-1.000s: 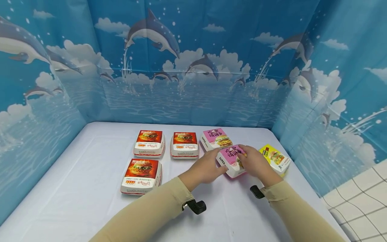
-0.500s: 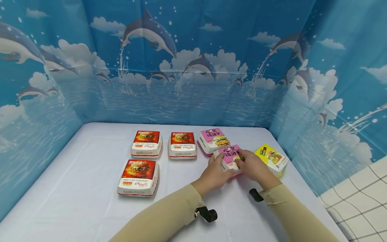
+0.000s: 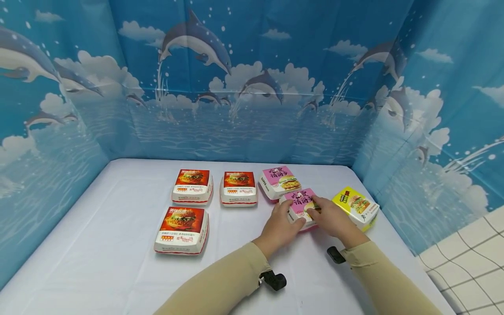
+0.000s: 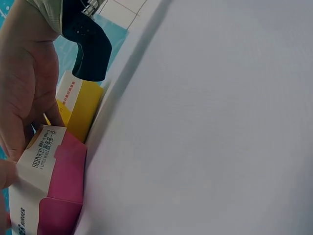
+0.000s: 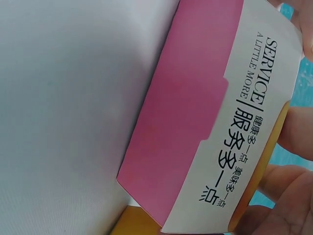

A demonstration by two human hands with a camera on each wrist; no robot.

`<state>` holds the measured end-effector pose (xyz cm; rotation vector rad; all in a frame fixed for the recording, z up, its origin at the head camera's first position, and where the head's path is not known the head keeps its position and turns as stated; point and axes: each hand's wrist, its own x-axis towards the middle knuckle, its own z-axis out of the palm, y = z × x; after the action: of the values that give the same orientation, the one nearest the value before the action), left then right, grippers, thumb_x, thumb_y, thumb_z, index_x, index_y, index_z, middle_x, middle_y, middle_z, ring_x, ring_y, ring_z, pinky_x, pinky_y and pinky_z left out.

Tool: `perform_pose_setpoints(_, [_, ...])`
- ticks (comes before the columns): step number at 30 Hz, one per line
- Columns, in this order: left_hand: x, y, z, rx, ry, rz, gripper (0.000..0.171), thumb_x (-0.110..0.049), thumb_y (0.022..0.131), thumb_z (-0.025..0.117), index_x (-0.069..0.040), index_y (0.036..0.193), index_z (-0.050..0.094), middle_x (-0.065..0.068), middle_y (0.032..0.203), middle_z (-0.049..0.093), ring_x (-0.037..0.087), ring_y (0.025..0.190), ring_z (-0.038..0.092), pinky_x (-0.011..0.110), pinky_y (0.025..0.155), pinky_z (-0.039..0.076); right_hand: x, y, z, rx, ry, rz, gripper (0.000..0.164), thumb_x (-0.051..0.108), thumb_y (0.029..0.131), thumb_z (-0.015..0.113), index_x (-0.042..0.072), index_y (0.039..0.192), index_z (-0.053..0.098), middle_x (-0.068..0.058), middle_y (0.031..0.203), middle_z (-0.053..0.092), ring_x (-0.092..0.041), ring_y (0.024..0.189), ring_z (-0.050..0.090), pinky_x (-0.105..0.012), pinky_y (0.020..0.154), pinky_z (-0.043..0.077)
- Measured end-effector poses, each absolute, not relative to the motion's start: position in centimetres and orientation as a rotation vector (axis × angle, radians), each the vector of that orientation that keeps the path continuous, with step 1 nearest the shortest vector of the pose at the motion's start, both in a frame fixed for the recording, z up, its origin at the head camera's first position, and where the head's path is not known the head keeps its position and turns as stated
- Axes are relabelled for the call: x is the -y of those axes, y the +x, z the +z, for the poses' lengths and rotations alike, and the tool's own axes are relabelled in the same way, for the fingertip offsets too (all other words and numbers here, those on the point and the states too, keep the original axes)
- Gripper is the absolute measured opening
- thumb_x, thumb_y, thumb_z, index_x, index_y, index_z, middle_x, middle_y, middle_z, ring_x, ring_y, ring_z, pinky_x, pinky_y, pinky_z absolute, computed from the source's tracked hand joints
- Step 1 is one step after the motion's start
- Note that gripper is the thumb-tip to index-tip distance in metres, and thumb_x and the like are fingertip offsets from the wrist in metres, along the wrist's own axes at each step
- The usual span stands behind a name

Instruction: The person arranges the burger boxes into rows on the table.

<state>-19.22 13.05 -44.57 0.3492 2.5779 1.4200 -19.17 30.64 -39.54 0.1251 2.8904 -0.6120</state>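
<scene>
Both hands hold a pink and white burger box (image 3: 301, 201) on the white table in the head view. My left hand (image 3: 278, 228) grips its front left side, index finger on the top edge and thumb on the front. On the right side, my right hand (image 3: 334, 221) grips it with the thumb over the printed lid. The left wrist view shows the box's magenta lower front (image 4: 66, 171), and the right wrist view shows its white front panel (image 5: 244, 117) with lettering. A second pink burger box (image 3: 281, 181) sits right behind the held one.
A yellow burger box (image 3: 356, 208) lies tilted beyond the right hand. To the left are three red burger boxes, at back left (image 3: 193, 186), back middle (image 3: 239, 188) and front left (image 3: 182, 229). A dolphin-print curtain (image 3: 236, 131) surrounds the table's (image 3: 98, 245) back and sides.
My left hand has slid to the right and forward along the held box, now covering more of its front left corner. The right hand and the other boxes stay about where they were.
</scene>
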Motion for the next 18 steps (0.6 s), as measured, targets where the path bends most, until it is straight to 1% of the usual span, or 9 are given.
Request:
perform_pose_setpoints(6, [-13.05, -19.14, -44.39, -2.582, 0.352, 1.412, 0.072, -0.053, 0.099, 0.067, -0.025, 0.16, 0.041, 0.004, 0.165, 0.044, 0.024, 0.148, 0.048, 0.047, 0.121, 0.043, -30.71, -19.07, -39.74, -2.893, 0.124, -0.615, 0.074, 0.037, 0.108, 0.057, 0.0, 0.165, 0.028, -0.032, 0.164, 0.036, -0.051, 0.149, 0.039, -0.066, 0.12, 0.036])
perform_pose_setpoints(13, [-13.03, -19.08, -44.26, -2.574, 0.339, 1.416, 0.072, -0.053, 0.099, 0.067, -0.025, 0.16, 0.041, 0.004, 0.164, 0.044, 0.024, 0.149, 0.048, 0.048, 0.121, 0.043, -30.65, -19.0, -39.74, -2.895, 0.124, -0.621, 0.076, 0.039, 0.108, 0.058, -0.001, 0.164, 0.028, -0.032, 0.164, 0.036, -0.051, 0.147, 0.04, -0.067, 0.119, 0.037])
perform_pose_setpoints(18, [-13.01, -19.04, -44.22, -2.579, 0.335, 1.407, 0.072, -0.053, 0.099, 0.068, -0.026, 0.16, 0.041, 0.003, 0.164, 0.044, 0.024, 0.149, 0.048, 0.048, 0.121, 0.043, -30.58, -19.04, -39.94, -2.899, 0.127, -0.618, 0.074, 0.037, 0.108, 0.058, 0.0, 0.165, 0.028, -0.032, 0.164, 0.036, -0.051, 0.148, 0.04, -0.066, 0.12, 0.037])
